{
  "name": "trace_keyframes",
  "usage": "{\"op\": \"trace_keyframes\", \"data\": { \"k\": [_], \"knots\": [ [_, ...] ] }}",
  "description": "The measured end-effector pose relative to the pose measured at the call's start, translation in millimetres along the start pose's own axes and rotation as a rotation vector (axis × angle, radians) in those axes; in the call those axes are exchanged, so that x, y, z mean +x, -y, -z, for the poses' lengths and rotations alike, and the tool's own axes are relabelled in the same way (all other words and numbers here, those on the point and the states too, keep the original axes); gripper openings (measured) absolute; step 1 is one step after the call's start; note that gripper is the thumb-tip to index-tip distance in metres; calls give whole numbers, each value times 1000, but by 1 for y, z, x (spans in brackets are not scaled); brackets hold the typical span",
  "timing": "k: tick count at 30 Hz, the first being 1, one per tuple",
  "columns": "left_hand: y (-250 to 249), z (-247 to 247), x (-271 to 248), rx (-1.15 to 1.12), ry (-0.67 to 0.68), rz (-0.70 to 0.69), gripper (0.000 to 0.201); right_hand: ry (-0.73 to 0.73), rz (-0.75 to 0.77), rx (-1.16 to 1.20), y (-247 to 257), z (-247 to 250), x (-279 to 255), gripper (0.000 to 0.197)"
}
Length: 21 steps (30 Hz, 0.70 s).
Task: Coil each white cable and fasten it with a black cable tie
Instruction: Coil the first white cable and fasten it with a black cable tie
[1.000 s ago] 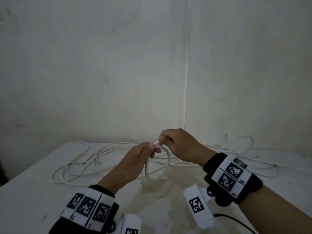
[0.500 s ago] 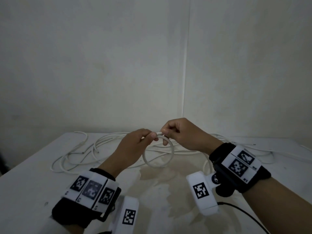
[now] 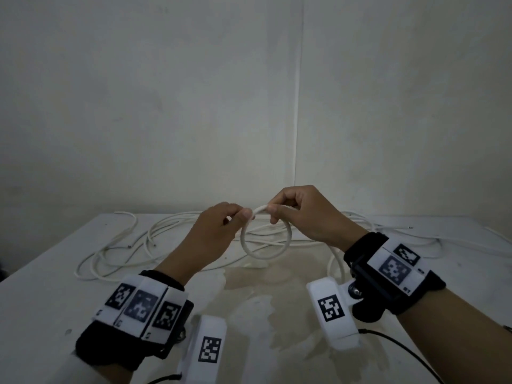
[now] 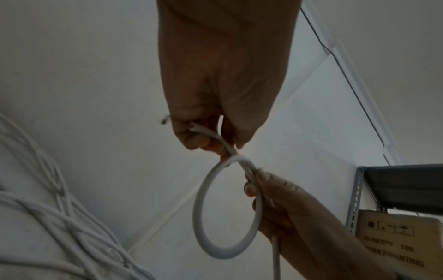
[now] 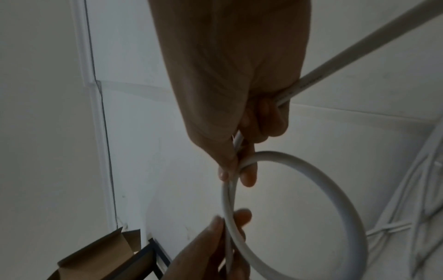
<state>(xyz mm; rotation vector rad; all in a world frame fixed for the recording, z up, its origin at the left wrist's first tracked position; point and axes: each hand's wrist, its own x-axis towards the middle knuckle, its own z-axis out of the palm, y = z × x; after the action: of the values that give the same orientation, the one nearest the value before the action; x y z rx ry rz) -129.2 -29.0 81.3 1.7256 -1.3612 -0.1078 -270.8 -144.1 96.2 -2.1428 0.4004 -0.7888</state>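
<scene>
A white cable is bent into one round loop (image 3: 265,255) held up above the table. My left hand (image 3: 243,216) pinches the cable's cut end at the top of the loop; the left wrist view shows that end (image 4: 203,130) between thumb and fingers. My right hand (image 3: 273,214) pinches the cable just beside it, where the loop crosses itself. The right wrist view shows the loop (image 5: 335,189) hanging below my right fingers (image 5: 248,176), with the cable's long run (image 5: 347,56) leaving past the palm. No black cable tie shows in any view.
Several loose white cables (image 3: 133,245) sprawl across the back of the white table (image 3: 41,300), from left to right, in front of a wall corner. A stained patch marks the table's middle. A metal shelf (image 4: 402,181) and a cardboard box (image 4: 395,242) stand off to the side.
Both hands have lifted a little with the cable. The loop has gone from a narrow oval to a wider, rounder ring.
</scene>
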Motion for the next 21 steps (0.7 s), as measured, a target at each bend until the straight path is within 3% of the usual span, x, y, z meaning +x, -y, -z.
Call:
{"op": "trace_keyframes", "data": {
  "k": [3,7,14,16,18,21],
  "knots": [
    [-1,9,-4,-198,82,145,32,-25,-1,-18,-4,7,-2,15],
    [-3,18,-9,-428,224,265,18,-25,-8,-49,-4,7,-5,15],
    [4,4,-16,-699,158,291,7,-96,24,26,2,2,-6,13],
    [-1,0,-19,-820,184,281,17,-90,24,41,4,1,-8,12],
    [-8,-3,-19,-823,204,267,24,-82,23,48,5,0,-10,14],
    [-14,-6,-18,-634,130,202,18,-77,5,70,9,-2,-13,16]
  ]
}}
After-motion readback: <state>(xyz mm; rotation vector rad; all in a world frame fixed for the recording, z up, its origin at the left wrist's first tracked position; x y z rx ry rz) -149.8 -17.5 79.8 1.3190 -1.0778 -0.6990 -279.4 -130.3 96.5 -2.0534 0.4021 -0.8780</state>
